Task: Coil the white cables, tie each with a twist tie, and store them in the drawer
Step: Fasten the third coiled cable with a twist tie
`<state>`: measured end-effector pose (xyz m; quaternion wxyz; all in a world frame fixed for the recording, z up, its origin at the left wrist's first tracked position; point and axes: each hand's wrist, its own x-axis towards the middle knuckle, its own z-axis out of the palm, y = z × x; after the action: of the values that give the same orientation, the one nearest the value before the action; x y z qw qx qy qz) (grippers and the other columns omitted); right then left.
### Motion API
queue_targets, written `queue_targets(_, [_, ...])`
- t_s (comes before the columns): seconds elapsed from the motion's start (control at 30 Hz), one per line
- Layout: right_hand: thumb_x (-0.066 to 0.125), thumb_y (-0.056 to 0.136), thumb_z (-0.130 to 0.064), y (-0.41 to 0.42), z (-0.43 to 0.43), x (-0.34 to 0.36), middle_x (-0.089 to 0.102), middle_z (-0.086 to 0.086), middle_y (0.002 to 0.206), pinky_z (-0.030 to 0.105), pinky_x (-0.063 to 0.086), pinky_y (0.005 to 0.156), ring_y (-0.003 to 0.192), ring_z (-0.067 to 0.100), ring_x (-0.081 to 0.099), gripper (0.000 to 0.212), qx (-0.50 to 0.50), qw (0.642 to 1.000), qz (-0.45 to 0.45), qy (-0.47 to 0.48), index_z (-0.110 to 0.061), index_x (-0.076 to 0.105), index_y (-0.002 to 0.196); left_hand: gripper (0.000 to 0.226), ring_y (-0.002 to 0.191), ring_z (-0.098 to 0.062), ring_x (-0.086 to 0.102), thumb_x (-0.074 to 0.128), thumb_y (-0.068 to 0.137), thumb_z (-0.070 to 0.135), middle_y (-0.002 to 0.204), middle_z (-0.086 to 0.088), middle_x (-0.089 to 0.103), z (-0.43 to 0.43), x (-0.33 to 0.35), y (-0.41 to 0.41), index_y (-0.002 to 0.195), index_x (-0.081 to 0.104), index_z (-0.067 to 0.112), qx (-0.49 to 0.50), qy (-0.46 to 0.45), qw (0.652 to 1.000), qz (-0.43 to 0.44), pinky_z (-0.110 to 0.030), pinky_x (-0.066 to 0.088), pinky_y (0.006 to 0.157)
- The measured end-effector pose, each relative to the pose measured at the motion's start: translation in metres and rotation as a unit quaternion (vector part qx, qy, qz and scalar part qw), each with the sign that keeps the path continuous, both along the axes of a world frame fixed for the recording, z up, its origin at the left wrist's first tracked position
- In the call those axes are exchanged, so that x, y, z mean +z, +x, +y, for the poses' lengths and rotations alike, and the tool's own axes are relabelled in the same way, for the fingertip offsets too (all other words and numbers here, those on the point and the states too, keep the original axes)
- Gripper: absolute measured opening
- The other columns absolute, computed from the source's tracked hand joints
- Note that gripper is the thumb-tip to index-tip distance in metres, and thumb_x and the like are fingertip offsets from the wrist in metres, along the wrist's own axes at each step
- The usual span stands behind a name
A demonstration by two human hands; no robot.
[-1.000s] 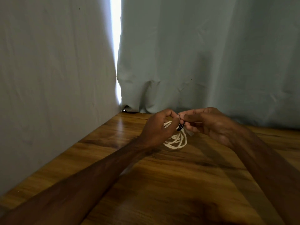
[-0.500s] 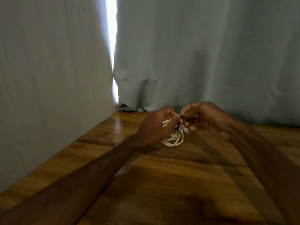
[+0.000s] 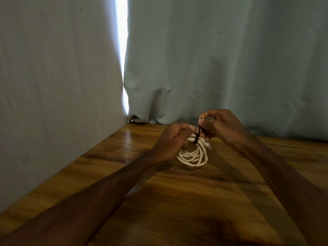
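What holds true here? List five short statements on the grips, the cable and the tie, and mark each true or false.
1. The white cable is wound into a coil. True.
2. The coil lies in an open drawer. False: it is at the wooden table, and no drawer shows.
3. The right grip pinches a black twist tie that loops round the coil. True.
4. The left grip lies flat on the table. False: its fingers curl round the coil's top.
5. Bright light shows at the left edge of the curtain. True.
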<state>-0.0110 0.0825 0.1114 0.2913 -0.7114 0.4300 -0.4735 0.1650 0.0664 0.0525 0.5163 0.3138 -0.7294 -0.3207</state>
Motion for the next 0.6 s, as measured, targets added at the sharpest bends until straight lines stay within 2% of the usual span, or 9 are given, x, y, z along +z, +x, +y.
queue_targets(0.07, [0.056,0.101,-0.002,0.001,-0.001,-0.003,0.074,0.019,0.076,0.038,0.058,0.059,0.065,0.03,0.071,0.012,-0.028,0.998,0.047,-0.038,0.001,0.066,0.095,0.031,0.066,-0.006,0.06,0.046,0.108,0.026,0.084,-0.005,0.07,0.0,-0.003,-0.002,0.103,0.072,0.01,0.002,0.02,1.0,-0.012,-0.026,0.046,0.06])
queue_targets(0.1, [0.056,0.101,-0.004,0.002,-0.002,-0.005,0.075,0.014,0.074,0.036,0.059,0.059,0.066,0.027,0.073,0.011,-0.04,0.995,0.068,-0.061,-0.003,0.066,0.096,0.032,0.064,-0.007,0.059,0.046,0.106,0.028,0.081,-0.008,0.07,-0.001,-0.004,-0.003,0.102,0.073,0.013,0.016,0.022,0.999,-0.026,-0.03,0.046,0.06])
queue_targets(0.17, [0.059,0.101,-0.006,0.007,-0.001,-0.008,0.075,0.004,0.072,0.022,0.055,0.058,0.064,0.013,0.073,0.009,-0.058,0.986,0.097,-0.124,-0.008,0.066,0.096,0.034,0.057,-0.01,0.056,0.046,0.105,0.03,0.065,-0.002,0.065,-0.005,-0.005,-0.003,0.095,0.075,0.015,0.081,-0.005,0.995,-0.061,-0.034,0.044,0.061])
queue_targets(0.23, [0.062,0.098,-0.007,0.013,0.002,-0.008,0.072,-0.004,0.073,0.01,0.048,0.061,0.067,0.003,0.07,0.006,-0.076,0.965,0.131,-0.213,-0.011,0.066,0.096,0.035,0.058,-0.014,0.058,0.044,0.107,0.024,0.059,0.003,0.061,-0.009,-0.004,-0.004,0.091,0.073,0.013,0.145,-0.027,0.986,-0.075,-0.029,0.041,0.063])
queue_targets(0.27, [0.064,0.096,-0.006,0.017,0.004,-0.008,0.071,-0.007,0.074,0.007,0.046,0.062,0.07,0.002,0.068,0.007,-0.078,0.955,0.141,-0.25,-0.011,0.067,0.095,0.036,0.059,-0.015,0.059,0.043,0.107,0.023,0.061,0.005,0.061,-0.009,-0.003,-0.004,0.092,0.073,0.012,0.158,-0.026,0.985,-0.07,-0.028,0.039,0.063])
queue_targets(0.33, [0.065,0.093,-0.003,0.025,0.008,-0.01,0.069,-0.006,0.075,0.008,0.046,0.063,0.072,0.004,0.067,0.009,-0.067,0.945,0.141,-0.286,-0.012,0.068,0.094,0.036,0.056,-0.007,0.055,0.041,0.107,0.025,0.059,0.01,0.057,-0.011,-0.002,-0.002,0.083,0.068,0.02,0.169,-0.028,0.984,-0.057,-0.028,0.039,0.061])
queue_targets(0.4, [0.065,0.092,-0.001,0.032,0.01,-0.014,0.069,-0.003,0.073,0.01,0.046,0.062,0.069,0.004,0.066,0.011,-0.053,0.947,0.136,-0.287,-0.011,0.068,0.093,0.038,0.053,-0.007,0.052,0.038,0.102,0.031,0.058,0.009,0.057,-0.013,-0.003,0.001,0.074,0.062,0.023,0.177,-0.034,0.982,-0.059,-0.031,0.039,0.059])
queue_targets(0.47, [0.066,0.092,-0.002,0.036,0.01,-0.017,0.069,-0.003,0.071,0.009,0.046,0.061,0.067,0.001,0.066,0.011,-0.052,0.952,0.13,-0.273,-0.012,0.068,0.092,0.04,0.053,-0.01,0.053,0.035,0.098,0.035,0.06,0.005,0.058,-0.014,-0.006,0.004,0.075,0.063,0.018,0.181,-0.036,0.981,-0.066,-0.034,0.041,0.057])
queue_targets(0.6, [0.067,0.094,-0.006,0.028,0.005,-0.012,0.074,0.0,0.071,0.015,0.052,0.058,0.061,0.003,0.069,0.006,-0.084,0.977,0.052,-0.188,-0.01,0.071,0.091,0.037,0.055,-0.006,0.053,0.038,0.104,0.031,0.059,0.009,0.056,-0.009,-0.007,-0.001,0.077,0.062,0.025,0.164,-0.06,0.982,-0.07,-0.033,0.04,0.06])
